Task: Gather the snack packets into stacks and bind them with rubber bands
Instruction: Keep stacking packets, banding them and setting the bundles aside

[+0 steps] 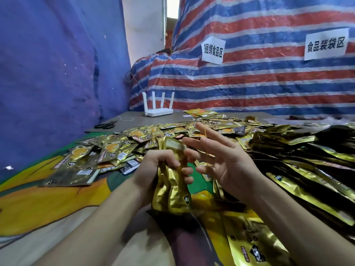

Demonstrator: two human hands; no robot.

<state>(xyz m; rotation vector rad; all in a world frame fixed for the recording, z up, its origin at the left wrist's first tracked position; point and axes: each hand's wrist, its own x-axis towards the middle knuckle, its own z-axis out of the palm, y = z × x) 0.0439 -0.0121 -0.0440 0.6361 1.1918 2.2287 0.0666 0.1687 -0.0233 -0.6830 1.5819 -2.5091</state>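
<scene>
Gleaming gold stack [172, 181] — crinkled, squeezed upright.

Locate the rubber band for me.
Head view, centre: the rubber band is looped over spread fingers of the right hand, beside the packet stack gripped by the left hand.

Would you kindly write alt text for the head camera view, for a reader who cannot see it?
The left hand grips an upright stack of gold snack packets while the right hand, fingers spread, holds a rubber band stretched across them beside the stack. Behind them loose packets lie heaped, with a white router at the back.
</scene>
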